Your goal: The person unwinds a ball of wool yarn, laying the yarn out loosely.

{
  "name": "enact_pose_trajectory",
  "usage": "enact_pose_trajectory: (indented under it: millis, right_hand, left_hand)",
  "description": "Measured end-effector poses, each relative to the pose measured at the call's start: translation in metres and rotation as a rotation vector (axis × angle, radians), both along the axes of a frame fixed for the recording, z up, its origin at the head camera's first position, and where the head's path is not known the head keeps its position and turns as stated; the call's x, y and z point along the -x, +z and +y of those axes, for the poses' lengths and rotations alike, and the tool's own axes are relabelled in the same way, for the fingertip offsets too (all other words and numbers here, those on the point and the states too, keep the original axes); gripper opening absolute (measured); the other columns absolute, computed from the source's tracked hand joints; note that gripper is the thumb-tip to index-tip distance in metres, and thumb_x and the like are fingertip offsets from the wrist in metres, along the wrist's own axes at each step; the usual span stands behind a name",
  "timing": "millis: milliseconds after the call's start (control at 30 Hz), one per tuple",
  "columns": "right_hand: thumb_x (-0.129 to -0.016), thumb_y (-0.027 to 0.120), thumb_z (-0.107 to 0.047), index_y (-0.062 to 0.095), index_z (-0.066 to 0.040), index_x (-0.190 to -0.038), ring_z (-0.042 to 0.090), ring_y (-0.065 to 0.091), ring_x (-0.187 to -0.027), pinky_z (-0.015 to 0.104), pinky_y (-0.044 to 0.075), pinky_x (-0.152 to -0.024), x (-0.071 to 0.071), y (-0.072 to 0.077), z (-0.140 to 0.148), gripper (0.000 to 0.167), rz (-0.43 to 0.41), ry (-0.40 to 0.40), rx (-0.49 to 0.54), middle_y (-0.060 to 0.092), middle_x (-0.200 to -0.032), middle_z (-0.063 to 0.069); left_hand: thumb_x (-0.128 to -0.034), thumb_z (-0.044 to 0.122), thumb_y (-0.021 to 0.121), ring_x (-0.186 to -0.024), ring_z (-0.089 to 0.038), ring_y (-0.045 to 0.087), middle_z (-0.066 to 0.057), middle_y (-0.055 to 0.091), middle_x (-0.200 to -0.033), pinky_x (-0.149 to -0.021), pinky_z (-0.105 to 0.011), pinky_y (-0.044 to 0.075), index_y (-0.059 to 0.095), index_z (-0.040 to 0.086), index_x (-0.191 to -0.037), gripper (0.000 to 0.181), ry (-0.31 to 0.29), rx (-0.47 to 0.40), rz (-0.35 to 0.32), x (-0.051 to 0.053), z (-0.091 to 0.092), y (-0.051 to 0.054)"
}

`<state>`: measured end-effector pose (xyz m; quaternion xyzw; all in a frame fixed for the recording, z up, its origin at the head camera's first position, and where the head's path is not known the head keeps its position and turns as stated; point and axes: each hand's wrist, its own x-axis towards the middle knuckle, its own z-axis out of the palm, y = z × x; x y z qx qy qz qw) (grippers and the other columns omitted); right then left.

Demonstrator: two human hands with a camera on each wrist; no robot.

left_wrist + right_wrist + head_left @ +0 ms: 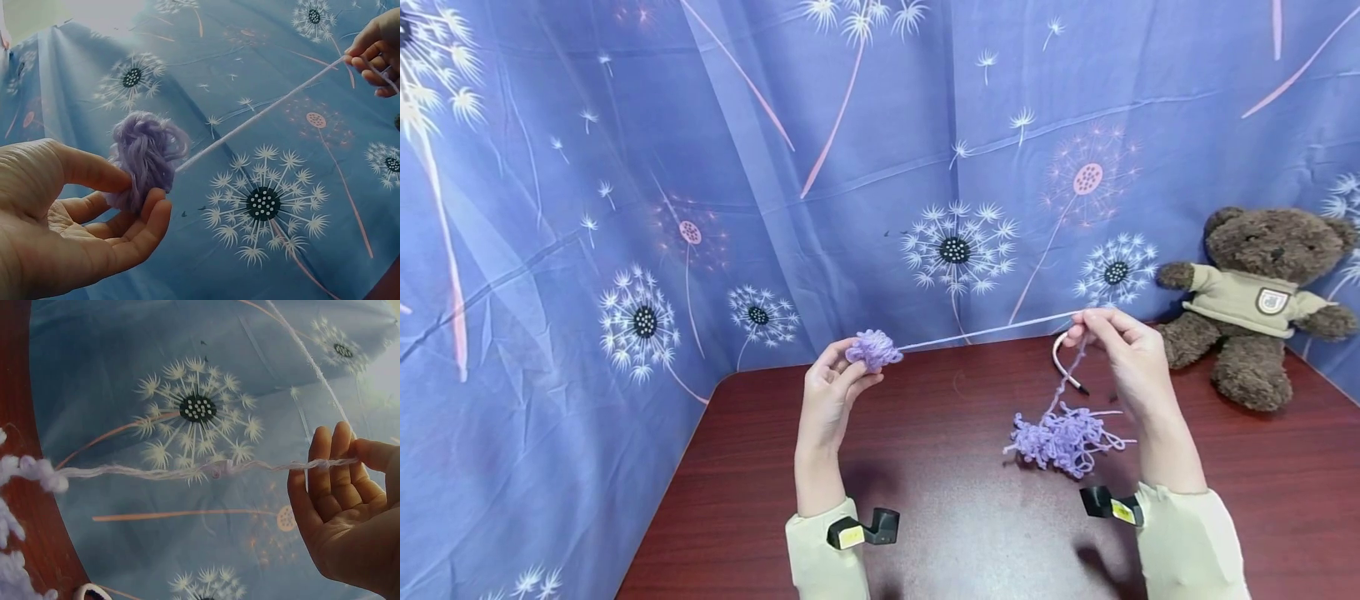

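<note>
My left hand (827, 400) pinches a small bundle of purple yarn (874, 348) between thumb and fingers, raised above the table. A taut yarn strand (992, 331) runs from that bundle across to my right hand (1123, 350), which pinches it at the fingertips. Below the right hand, a crinkled length of yarn (1064, 379) hangs down to a loose purple yarn pile (1063, 440) on the table. In the left wrist view the bundle (147, 156) shows looped strands, with thumb and fingertips against its lower part. The right wrist view shows the crinkled yarn (156, 472) leading to the pinching fingers.
On the dark red table (940, 483), a white curved cord-like thing (1060, 362) with a dark tip lies behind the yarn pile. A brown teddy bear (1255, 308) in a beige shirt sits at the back right. A blue dandelion-print curtain (850, 208) hangs behind the table.
</note>
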<state>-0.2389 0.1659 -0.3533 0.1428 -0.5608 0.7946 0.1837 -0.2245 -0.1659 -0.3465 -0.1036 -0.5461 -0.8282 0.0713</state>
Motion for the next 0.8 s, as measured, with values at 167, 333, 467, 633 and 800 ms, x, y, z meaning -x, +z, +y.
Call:
enact_pose_trajectory:
  millis: [167,333,467,633,800]
  right_hand:
    - [-0.097,0.055,-0.005,0.072,-0.005,-0.089,0.009,0.071,-0.066,0.017,0.057,-0.069,0.001,-0.002,0.014,0.019,0.025,0.019,0.139,0.073,-0.072,0.001]
    - [-0.096,0.056,-0.004,0.072,-0.002,-0.090,0.011,0.071,-0.066,0.018,0.058,-0.067,0.001,-0.005,0.033,0.017,0.021,0.008,0.253,0.073,-0.072,0.004]
    - [-0.095,0.057,-0.002,0.071,0.002,-0.089,0.013,0.072,-0.064,0.020,0.059,-0.064,0.000,-0.007,0.049,0.015,0.009,-0.026,0.335,0.072,-0.070,0.007]
    - [-0.094,0.059,-0.001,0.070,0.004,-0.087,0.015,0.072,-0.062,0.021,0.059,-0.061,-0.002,-0.010,0.064,0.014,-0.008,-0.074,0.404,0.072,-0.069,0.009]
    - [-0.094,0.058,-0.001,0.070,0.004,-0.086,0.015,0.072,-0.063,0.021,0.059,-0.061,-0.003,-0.013,0.072,0.015,-0.004,-0.060,0.414,0.073,-0.070,0.009]
  left_hand:
    - [-0.0892,-0.012,0.050,-0.071,-0.012,0.064,0.001,0.065,-0.084,-0.070,-0.025,0.058,0.062,0.015,-0.099,0.031,0.040,0.012,-0.018,-0.001,-0.003,0.001]
    - [-0.0902,-0.009,0.051,-0.070,-0.011,0.061,0.003,0.065,-0.086,-0.067,-0.024,0.057,0.063,0.014,-0.098,0.026,0.093,0.026,-0.041,-0.001,-0.007,0.002]
    - [-0.0902,-0.007,0.052,-0.069,-0.010,0.060,0.004,0.065,-0.085,-0.064,-0.022,0.055,0.063,0.015,-0.096,0.026,0.124,0.038,-0.043,0.000,-0.010,0.002]
    - [-0.0898,-0.007,0.053,-0.068,-0.010,0.059,0.005,0.066,-0.085,-0.064,-0.022,0.055,0.064,0.017,-0.094,0.026,0.145,0.028,-0.048,0.000,-0.014,0.001]
    - [-0.0905,-0.008,0.052,-0.067,-0.011,0.063,0.002,0.065,-0.085,-0.067,-0.025,0.058,0.062,0.014,-0.096,0.024,0.154,-0.019,-0.050,-0.001,-0.014,0.001]
